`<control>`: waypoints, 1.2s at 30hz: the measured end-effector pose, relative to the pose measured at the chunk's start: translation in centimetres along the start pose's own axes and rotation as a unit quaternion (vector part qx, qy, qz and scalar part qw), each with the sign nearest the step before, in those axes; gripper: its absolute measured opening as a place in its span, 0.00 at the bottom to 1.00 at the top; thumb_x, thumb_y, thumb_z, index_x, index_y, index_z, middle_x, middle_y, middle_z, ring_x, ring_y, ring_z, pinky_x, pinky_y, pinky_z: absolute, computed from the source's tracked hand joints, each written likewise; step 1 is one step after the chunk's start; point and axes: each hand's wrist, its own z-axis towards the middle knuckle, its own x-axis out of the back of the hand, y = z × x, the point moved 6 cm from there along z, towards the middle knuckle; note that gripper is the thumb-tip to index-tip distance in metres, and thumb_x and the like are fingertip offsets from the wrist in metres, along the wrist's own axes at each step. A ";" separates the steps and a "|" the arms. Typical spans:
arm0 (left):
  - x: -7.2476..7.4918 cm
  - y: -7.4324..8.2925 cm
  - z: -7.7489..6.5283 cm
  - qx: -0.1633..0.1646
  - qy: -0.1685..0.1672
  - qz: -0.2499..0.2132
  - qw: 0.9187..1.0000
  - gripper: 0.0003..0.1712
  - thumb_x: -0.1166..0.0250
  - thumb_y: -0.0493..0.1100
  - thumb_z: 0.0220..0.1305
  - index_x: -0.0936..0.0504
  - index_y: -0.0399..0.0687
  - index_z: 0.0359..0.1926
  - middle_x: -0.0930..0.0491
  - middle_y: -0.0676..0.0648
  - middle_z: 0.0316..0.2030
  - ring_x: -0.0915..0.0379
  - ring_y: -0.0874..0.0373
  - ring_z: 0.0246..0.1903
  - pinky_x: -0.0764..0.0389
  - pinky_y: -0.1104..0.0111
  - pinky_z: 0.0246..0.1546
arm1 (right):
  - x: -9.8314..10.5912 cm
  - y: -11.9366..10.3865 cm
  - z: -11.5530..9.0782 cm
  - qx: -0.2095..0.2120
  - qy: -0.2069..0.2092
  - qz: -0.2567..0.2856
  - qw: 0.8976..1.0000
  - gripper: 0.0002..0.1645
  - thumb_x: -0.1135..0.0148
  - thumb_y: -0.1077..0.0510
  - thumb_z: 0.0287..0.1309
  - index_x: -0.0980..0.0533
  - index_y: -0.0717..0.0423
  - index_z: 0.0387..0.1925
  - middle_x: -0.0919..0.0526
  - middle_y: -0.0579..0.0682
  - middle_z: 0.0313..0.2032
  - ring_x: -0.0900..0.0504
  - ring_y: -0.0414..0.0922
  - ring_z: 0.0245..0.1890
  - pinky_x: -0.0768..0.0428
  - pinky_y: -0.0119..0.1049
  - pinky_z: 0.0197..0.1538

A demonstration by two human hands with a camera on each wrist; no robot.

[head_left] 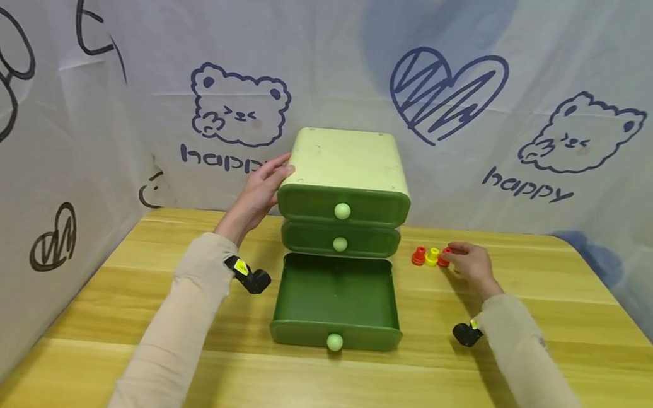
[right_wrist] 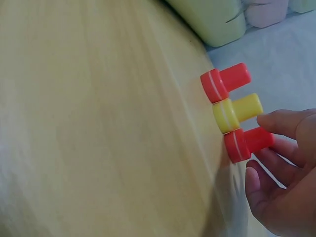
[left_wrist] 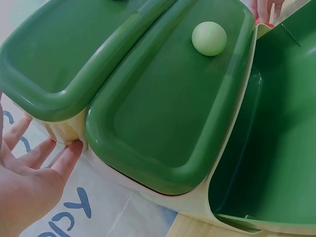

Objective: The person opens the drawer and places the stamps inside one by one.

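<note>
A small drawer unit (head_left: 349, 161) with a cream body and green drawer fronts stands on the table, its bottom drawer (head_left: 335, 299) pulled out. My left hand (head_left: 262, 190) rests its fingers against the unit's left side, near the top. In the left wrist view, the fingertips (left_wrist: 74, 147) touch the cream side wall. To the unit's right, two red plastic pieces and a yellow piece (right_wrist: 227, 116) stand in a row, each with a wide round base and narrower top. My right hand (head_left: 470, 264) is at the rightmost red piece (right_wrist: 239, 145), fingers spread around its top, thumb apart from it.
The pulled-out drawer, with nothing inside it, juts toward the front of the wooden table (head_left: 223, 380). The upper two drawers (head_left: 309, 203) are closed. A white cloth (head_left: 337, 53) with bear and heart drawings hangs behind and at the left.
</note>
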 end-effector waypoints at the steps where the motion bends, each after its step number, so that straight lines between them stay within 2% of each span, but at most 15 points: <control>1: 0.0 0.0 0.0 0.000 0.000 0.000 1.000 0.34 0.43 0.48 0.70 0.41 0.51 0.74 0.39 0.42 0.62 0.34 0.53 0.57 0.30 0.62 0.60 | -0.1 0.1 0.1 -0.002 -0.002 0.000 1.000 0.29 0.42 0.61 0.65 0.34 0.72 0.64 0.29 0.69 0.59 0.28 0.56 0.53 0.22 0.39 0.49; 5: 0.0 0.0 0.0 0.003 0.001 0.000 1.000 0.34 0.43 0.48 0.70 0.41 0.51 0.74 0.39 0.41 0.62 0.35 0.52 0.58 0.30 0.63 0.61 | -0.2 0.4 0.3 -0.001 0.004 -0.011 1.000 0.27 0.40 0.62 0.64 0.31 0.73 0.61 0.27 0.69 0.56 0.28 0.55 0.52 0.22 0.38 0.48; 12: 0.0 -0.1 0.0 0.003 0.000 0.005 1.000 0.34 0.44 0.49 0.70 0.42 0.51 0.74 0.39 0.42 0.62 0.36 0.52 0.59 0.31 0.62 0.61 | 0.0 0.1 0.1 0.027 0.028 -0.040 0.998 0.23 0.39 0.63 0.62 0.27 0.75 0.55 0.23 0.70 0.50 0.24 0.53 0.44 0.23 0.28 0.35; 15: 0.0 -0.1 0.0 0.001 -0.002 0.004 1.000 0.34 0.44 0.49 0.70 0.42 0.51 0.74 0.39 0.42 0.62 0.36 0.52 0.59 0.31 0.62 0.61 | 0.4 -0.3 -0.1 0.038 0.030 -0.044 0.998 0.23 0.39 0.63 0.62 0.27 0.75 0.54 0.22 0.69 0.50 0.24 0.53 0.43 0.22 0.28 0.33; 23: 0.0 0.0 0.1 -0.002 -0.004 0.001 1.000 0.34 0.44 0.48 0.70 0.42 0.51 0.74 0.40 0.41 0.64 0.36 0.52 0.59 0.31 0.61 0.61 | 1.1 -2.3 -0.8 0.094 0.026 -0.073 0.993 0.22 0.40 0.63 0.63 0.27 0.76 0.54 0.21 0.70 0.49 0.23 0.59 0.48 0.24 0.44 0.51; 28: 0.1 0.0 0.1 -0.002 -0.006 -0.001 1.000 0.34 0.44 0.48 0.70 0.42 0.50 0.74 0.40 0.41 0.64 0.36 0.52 0.59 0.31 0.62 0.61 | 1.0 -3.5 -1.5 0.108 0.005 -0.068 0.992 0.23 0.39 0.61 0.63 0.26 0.74 0.55 0.21 0.69 0.49 0.24 0.61 0.51 0.25 0.50 0.54; 36: 0.1 -0.1 0.1 0.000 -0.004 -0.002 1.000 0.34 0.45 0.48 0.70 0.42 0.50 0.74 0.40 0.41 0.65 0.36 0.52 0.60 0.30 0.62 0.61 | 0.5 -4.6 -2.7 0.108 -0.027 -0.056 0.992 0.24 0.37 0.58 0.61 0.24 0.71 0.53 0.19 0.65 0.48 0.24 0.57 0.49 0.25 0.48 0.52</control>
